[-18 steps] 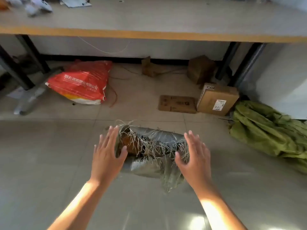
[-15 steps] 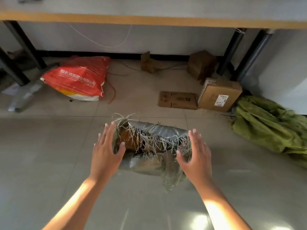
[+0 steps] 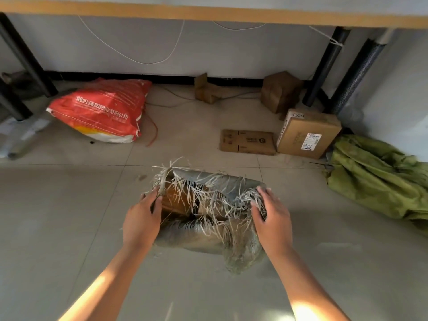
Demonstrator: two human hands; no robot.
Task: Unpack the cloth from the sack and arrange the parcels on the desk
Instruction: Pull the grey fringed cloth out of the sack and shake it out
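Barely started imo: the frayed grey sack (image 3: 208, 237) sits on the floor below the desk (image 3: 208, 13) with 1 brown parcel (image 3: 176, 200) showing inside, right hand (image 3: 272, 218) curled over its rim, left hand (image 3: 142, 220) against the opposite edge, can't tell if gripping.

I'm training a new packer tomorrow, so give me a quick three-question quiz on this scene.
1. True or false: the grey sack has its mouth tied shut.
2. What lies beyond the sack to its left? A. blue bucket B. red bag C. chair
3. Which hands hold the sack's mouth?
Key: 1 false, it gapes and a brown parcel shows inside; 2 B; 3 both, left hand and right hand.
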